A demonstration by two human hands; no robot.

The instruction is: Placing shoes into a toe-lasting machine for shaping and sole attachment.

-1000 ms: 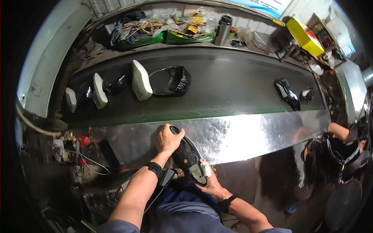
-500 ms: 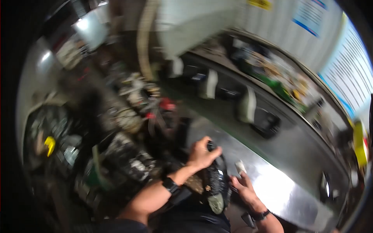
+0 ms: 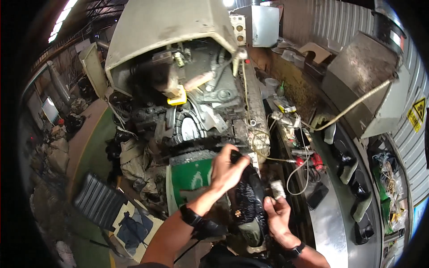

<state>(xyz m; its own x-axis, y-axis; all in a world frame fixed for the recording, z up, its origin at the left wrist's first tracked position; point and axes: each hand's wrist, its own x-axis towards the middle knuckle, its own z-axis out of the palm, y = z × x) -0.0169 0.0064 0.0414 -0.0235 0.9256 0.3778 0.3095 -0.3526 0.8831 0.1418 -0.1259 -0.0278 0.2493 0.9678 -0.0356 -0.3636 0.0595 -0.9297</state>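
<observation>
Upright in front of my body is a black shoe (image 3: 246, 196) with a shiny, shaggy upper, a small gold ornament and a grey-green lining at its near end. My left hand (image 3: 225, 170) is closed round the far end of the shoe. Close along the shoe's right side is my right hand (image 3: 280, 219), its fingers bent in. A small white piece (image 3: 278, 189) shows at those fingertips; whether it is pinched or wrapped round a finger I cannot tell. Beyond the hands stands a hooded machine (image 3: 214, 96) with a round wheel (image 3: 187, 127) in its opening.
A green board (image 3: 190, 176) hangs at the machine's front. To the right run a metal ledge (image 3: 328, 223) and a belt carrying several black shoes (image 3: 357, 183). A hose (image 3: 308, 167) loops near red tools (image 3: 317, 161). At the left stands a chair (image 3: 100, 196) with dark cloth.
My view has swung left and sharpened: the machine now fills the middle, and the belt has shifted to the right edge. Both hands keep about the same places at the shoe.
</observation>
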